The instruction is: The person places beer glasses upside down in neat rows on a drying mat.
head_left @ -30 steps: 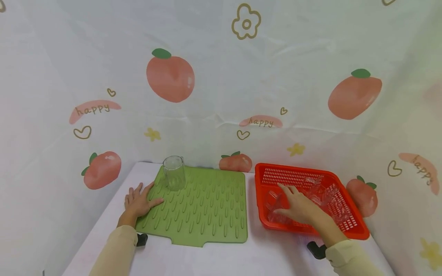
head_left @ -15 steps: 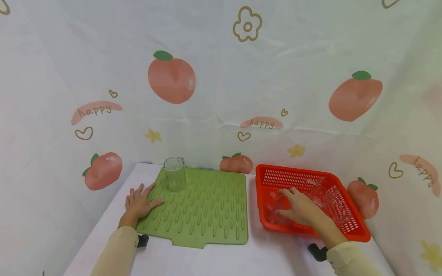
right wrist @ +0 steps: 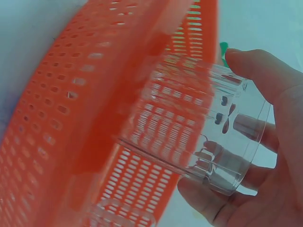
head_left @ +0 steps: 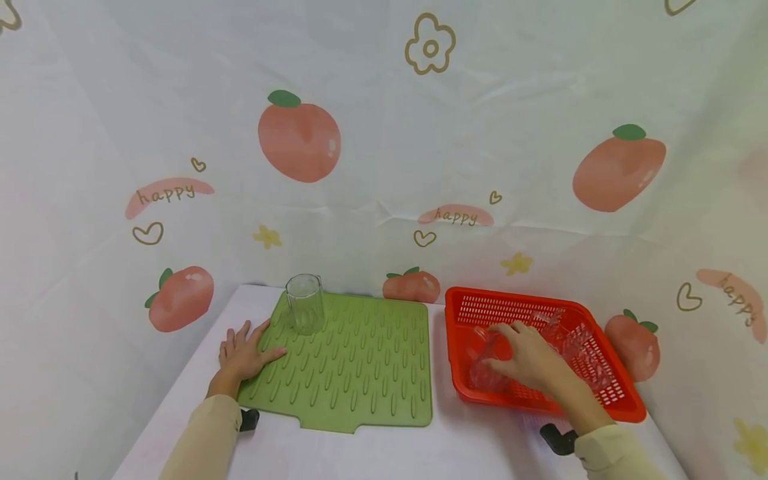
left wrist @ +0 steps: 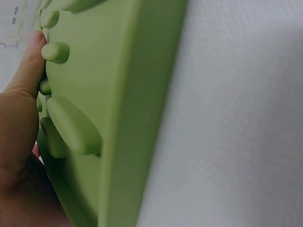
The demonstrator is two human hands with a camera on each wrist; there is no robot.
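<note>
My left hand (head_left: 243,355) lies spread at the left edge of a green ridged drying mat (head_left: 372,393), its thumb on the mat. In the left wrist view the thumb (left wrist: 29,66) rests along the mat's raised ridges. A clear glass mug (head_left: 307,312) stands on the mat's far left corner. Over the red basket, my right hand (head_left: 531,359) holds another clear glass mug (right wrist: 189,118). The right wrist view shows thumb and fingers curled round one end of it, with its other end inside the basket's wall.
The red perforated basket (head_left: 516,295) stands at the table's right and holds several more clear glass pieces (head_left: 576,340) in its right part. A white cloth with fruit prints (head_left: 384,133) hangs behind the table. White table surface (head_left: 396,457) runs along the front.
My right hand has come down slightly into the basket and closed its fingers on the glass mug, which has tilted a little. My left hand has stayed on the mat.
</note>
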